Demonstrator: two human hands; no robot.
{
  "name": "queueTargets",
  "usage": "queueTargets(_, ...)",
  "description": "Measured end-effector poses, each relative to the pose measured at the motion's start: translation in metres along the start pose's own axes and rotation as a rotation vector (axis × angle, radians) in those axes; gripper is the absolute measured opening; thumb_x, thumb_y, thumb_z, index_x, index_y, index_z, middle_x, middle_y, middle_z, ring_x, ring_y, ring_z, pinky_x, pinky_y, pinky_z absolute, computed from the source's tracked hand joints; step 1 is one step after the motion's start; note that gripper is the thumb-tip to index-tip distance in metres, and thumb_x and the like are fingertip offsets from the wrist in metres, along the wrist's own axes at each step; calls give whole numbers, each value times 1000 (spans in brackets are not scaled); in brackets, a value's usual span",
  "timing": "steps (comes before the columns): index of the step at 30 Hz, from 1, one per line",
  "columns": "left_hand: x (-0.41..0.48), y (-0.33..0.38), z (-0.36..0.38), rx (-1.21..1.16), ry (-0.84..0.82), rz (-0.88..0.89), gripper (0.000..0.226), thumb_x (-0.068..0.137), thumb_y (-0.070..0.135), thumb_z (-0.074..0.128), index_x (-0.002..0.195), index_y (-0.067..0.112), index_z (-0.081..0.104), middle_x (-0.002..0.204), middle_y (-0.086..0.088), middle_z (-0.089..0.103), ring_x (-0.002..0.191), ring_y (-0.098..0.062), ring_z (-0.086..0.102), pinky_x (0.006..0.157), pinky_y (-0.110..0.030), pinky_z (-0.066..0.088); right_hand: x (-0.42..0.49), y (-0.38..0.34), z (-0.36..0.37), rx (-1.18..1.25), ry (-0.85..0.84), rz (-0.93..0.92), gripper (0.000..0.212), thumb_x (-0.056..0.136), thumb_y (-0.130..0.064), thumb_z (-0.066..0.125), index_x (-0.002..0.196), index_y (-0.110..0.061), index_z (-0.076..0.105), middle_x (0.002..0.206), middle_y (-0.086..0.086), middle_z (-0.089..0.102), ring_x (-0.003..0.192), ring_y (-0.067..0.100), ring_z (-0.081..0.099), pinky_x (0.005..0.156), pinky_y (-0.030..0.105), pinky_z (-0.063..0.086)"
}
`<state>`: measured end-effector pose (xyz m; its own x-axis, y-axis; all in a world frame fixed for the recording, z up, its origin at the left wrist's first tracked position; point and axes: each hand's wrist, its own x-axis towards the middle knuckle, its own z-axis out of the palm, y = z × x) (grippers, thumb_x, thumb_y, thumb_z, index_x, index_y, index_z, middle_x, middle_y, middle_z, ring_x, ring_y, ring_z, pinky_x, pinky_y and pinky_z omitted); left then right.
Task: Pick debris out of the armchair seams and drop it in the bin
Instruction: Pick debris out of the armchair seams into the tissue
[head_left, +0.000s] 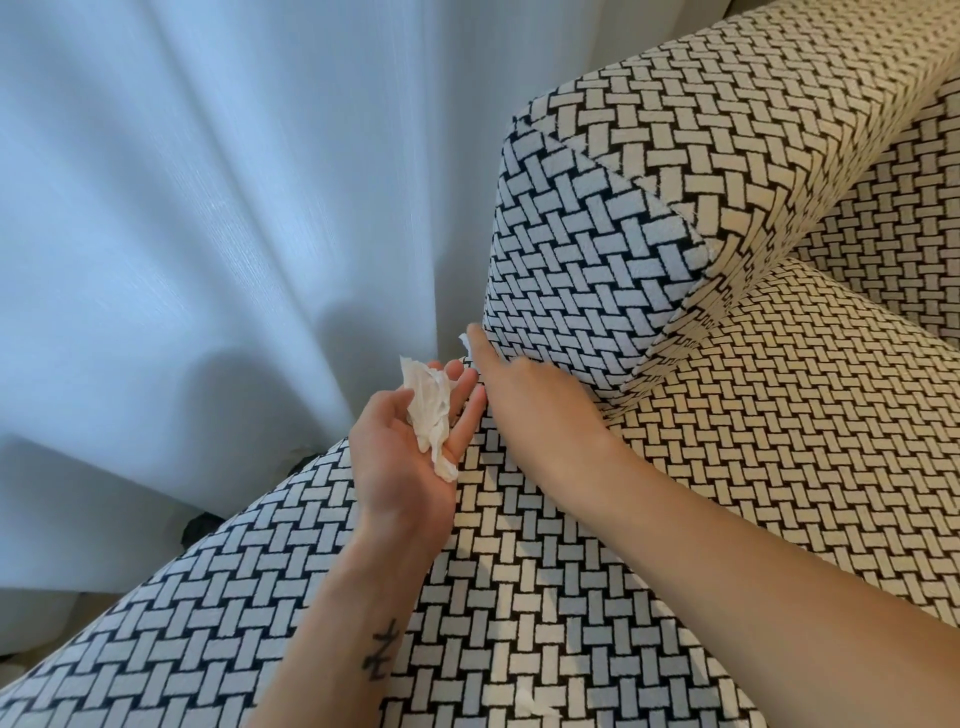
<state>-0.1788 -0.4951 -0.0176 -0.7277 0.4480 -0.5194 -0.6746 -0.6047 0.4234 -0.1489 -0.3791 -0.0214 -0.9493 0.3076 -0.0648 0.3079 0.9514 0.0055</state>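
Observation:
The armchair (675, 467) is covered in a black-and-white woven pattern, with its armrest (623, 218) rising at the right. My left hand (400, 452) lies palm up over the seat's left edge and carries a crumpled white tissue (428, 410) on loosely bent fingers. My right hand (519, 384) reaches into the seam between seat and armrest, its fingers at a small white scrap (464, 344) at the armrest's lower corner. I cannot tell whether the scrap is pinched. Another white scrap (530, 704) lies on the seat near the bottom edge.
A pale white curtain (208, 208) hangs in folds to the left of the chair and reaches the floor. Something dark (200, 525) shows under the curtain's hem beside the seat. No bin is in view.

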Motion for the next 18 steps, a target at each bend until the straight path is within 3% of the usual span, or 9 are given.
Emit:
queueTargets(3,-1,0,1,14,-12,-13,36,99,8,34,122,-10,55,130,-30,62,116,-38,66,95,-45,55,7,-1,4,-11,-36,15,45,101,1,40,144,-10,38,119,11,63,103,28,66,75,34,49)
queueTargets(5,0,0,0,18,-12,-18,35,99,7,34,120,-10,56,130,-30,61,117,-39,66,96,-46,55,2,0,5,3,-17,23,32,103,-2,39,132,-10,48,121,9,62,106,27,66,78,33,50)
queueTargets(11,1,0,-1,34,-12,-12,37,98,7,36,123,-11,55,128,-30,63,114,-38,67,95,-45,57,-11,2,7,25,73,12,26,105,-3,32,126,-9,46,122,9,60,104,26,67,68,28,38)
queueTargets(18,0,-6,-2,43,-19,4,36,99,8,36,124,-10,54,126,-28,65,114,-36,68,100,-47,54,-26,10,8,73,128,-23,20,105,-4,37,121,-8,48,110,8,62,85,25,71,62,29,44)
